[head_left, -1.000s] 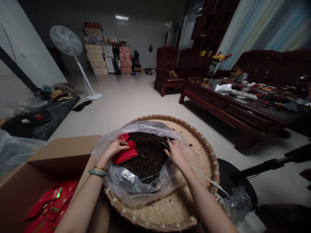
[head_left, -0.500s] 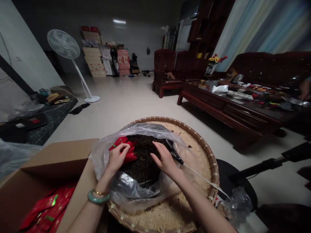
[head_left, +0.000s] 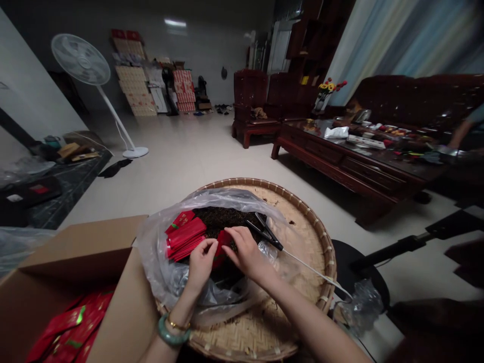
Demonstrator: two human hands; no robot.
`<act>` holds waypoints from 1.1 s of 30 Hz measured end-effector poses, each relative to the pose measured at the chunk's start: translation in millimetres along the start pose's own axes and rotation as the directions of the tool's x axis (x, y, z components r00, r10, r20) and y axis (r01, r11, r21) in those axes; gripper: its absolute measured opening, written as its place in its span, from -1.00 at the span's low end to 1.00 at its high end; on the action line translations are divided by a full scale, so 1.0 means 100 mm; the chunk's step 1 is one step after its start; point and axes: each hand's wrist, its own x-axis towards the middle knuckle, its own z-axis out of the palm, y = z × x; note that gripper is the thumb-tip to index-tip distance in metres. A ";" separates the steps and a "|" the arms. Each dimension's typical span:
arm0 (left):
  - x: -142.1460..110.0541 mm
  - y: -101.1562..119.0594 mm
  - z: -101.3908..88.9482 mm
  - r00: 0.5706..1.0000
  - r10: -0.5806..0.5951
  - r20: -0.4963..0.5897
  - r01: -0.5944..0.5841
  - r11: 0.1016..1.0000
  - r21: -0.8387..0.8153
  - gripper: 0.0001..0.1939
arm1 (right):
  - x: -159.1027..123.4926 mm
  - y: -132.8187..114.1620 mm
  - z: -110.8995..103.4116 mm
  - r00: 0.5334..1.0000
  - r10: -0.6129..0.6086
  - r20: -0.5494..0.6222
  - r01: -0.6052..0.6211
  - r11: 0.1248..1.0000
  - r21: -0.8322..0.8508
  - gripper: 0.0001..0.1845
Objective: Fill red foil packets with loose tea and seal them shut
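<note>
My left hand (head_left: 202, 259) is closed in a pinch on the left edge of a small red packet (head_left: 220, 252). At the packet's other side, my right hand (head_left: 245, 250) has its fingers and thumb curled around it. Both hands are over a clear plastic bag (head_left: 157, 252) spread wide, with dark dried leaves (head_left: 217, 217) that look like tea inside. A stack of red packets (head_left: 186, 236) lies on the leaves, left of the held one. Just beyond my right hand rests a black clamp-like tool (head_left: 270, 233) with a white cord, its two arms apart.
The bag sits on a round woven bamboo tray (head_left: 302, 242). To the left, an open cardboard box (head_left: 124, 287) contains more red packets (head_left: 71, 327). A white fan (head_left: 123, 121) and a dark wooden table (head_left: 340, 161) stand farther off. At the right edge shows another person's arm (head_left: 463, 131).
My left hand has moved right, away from the stack, bringing one red packet to my right hand. My right hand has shifted slightly left and now meets that packet.
</note>
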 end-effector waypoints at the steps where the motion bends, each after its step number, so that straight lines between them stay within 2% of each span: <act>1: -0.01 0.02 0.00 1.000 0.020 -0.005 -0.020 1.000 0.013 -0.75 | 0.00 0.00 -0.01 0.999 0.037 0.007 -0.037 0.999 0.018 -0.51; 3: -0.04 0.04 0.00 0.998 0.057 0.004 -0.057 0.998 0.039 -0.77 | 0.01 0.00 -0.02 0.998 0.064 0.022 -0.065 0.997 0.041 -0.50; 7: -0.06 0.05 0.01 0.998 0.059 0.009 -0.060 0.998 0.036 -0.78 | 0.00 -0.01 -0.01 1.000 -0.011 0.023 0.011 1.000 0.015 -0.62; 12: -0.03 -0.01 0.03 0.999 -0.033 0.006 0.034 0.997 -0.075 -0.76 | -0.02 -0.01 0.04 0.992 -0.122 -0.022 0.119 0.985 -0.128 -0.59; 16: -0.04 -0.03 0.04 0.992 -0.125 0.021 0.126 0.973 -0.192 -0.73 | -0.03 -0.01 0.05 0.984 -0.172 -0.052 0.163 0.976 -0.147 -0.64; 19: -0.06 -0.03 0.05 0.989 -0.148 0.027 0.151 0.963 -0.222 -0.71 | -0.04 0.00 0.05 0.986 -0.152 -0.070 0.143 0.983 -0.117 -0.71; 23: -0.08 -0.02 0.03 0.994 -0.109 0.022 0.111 0.983 -0.145 -0.71 | -0.04 0.00 0.06 0.993 -0.111 -0.051 0.109 0.993 -0.037 -0.83; 26: -0.10 0.00 0.01 0.996 -0.085 0.026 0.087 0.993 -0.082 -0.71 | -0.04 -0.01 0.04 0.999 -0.036 -0.015 0.037 0.998 0.044 -0.87; 29: -0.11 0.03 -0.01 0.996 -0.072 0.052 0.073 0.997 -0.023 -0.73 | -0.04 -0.02 0.01 0.999 0.032 -0.019 -0.030 0.995 0.096 -0.81; 33: -0.13 0.04 -0.02 0.998 -0.031 0.051 0.031 1.000 0.001 -0.75 | -0.06 -0.02 0.02 0.997 0.029 -0.069 -0.024 0.996 0.082 -0.70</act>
